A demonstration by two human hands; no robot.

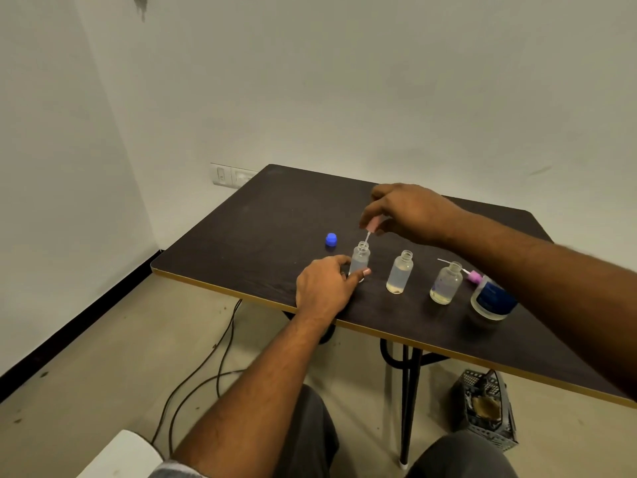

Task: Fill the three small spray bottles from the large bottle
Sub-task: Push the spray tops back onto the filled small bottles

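Two of your right fingertips [370, 215] pinch a pink spray head [373, 224]. Its thin tube [367, 237] hangs down with the lower end at the open mouth of the left bottle [360, 258]. Your right hand [406, 210] hovers above that bottle, arm reaching in from the right. Your left hand [324, 288] grips the same bottle low down, thumb and forefinger curled round its base, holding it upright on the table [275, 208].

The other two small bottles stand open and upright in a row to the right, apart from each other: the middle bottle [400, 272] with clear liquid up to about its shoulder, then the right bottle [446, 284], its level hard to judge. A second spray head [473, 276] lies just behind the right bottle, tube pointing left. Beside it sits the large bottle [491, 300] with a blue label, partly hidden by your right forearm. A blue cap [331, 239] rests alone behind the left bottle.

On the floor, a basket [486, 408] and loose cables [206, 367].
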